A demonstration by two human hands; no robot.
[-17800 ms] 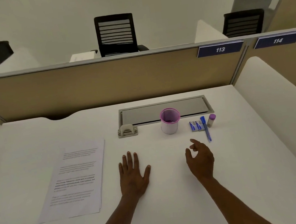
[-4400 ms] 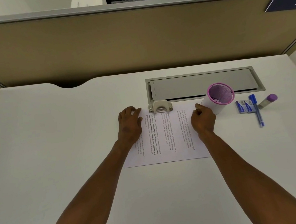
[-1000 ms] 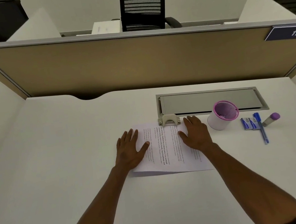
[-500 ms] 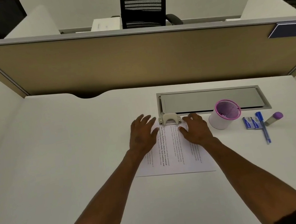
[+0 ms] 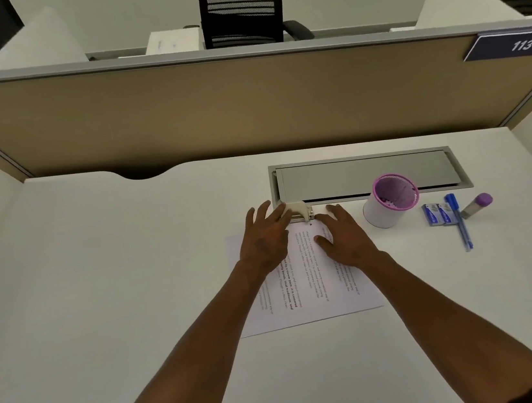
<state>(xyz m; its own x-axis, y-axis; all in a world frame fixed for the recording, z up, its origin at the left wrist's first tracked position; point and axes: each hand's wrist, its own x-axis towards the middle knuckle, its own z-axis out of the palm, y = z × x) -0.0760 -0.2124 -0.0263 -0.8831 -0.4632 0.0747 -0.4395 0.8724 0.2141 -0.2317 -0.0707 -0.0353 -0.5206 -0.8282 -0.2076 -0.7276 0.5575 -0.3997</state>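
white desk (image 5: pixel 100 290), hole punch (image 5: pixel 302 210) under left fingers (image 5: pixel 280 213), just beside right fingers (image 5: pixel 332 210)

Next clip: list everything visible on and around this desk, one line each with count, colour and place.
paper: one sheet or thin stack, white with print, desk centre
hole punch: one, cream, at the paper's far edge
pen cup: one, white with purple rim, right of the punch
packets: two, blue, right of the cup
pen: one, blue, beside the packets
glue stick: one, pale with purple cap, farthest right
cable hatch: one, grey, behind the cup
desk: one, white
partition: one, tan, behind the desk
sign: one, navy, reads 113
chairs: three, black, beyond the partition
left hand: on the paper, fingers touching the punch
right hand: flat on the paper
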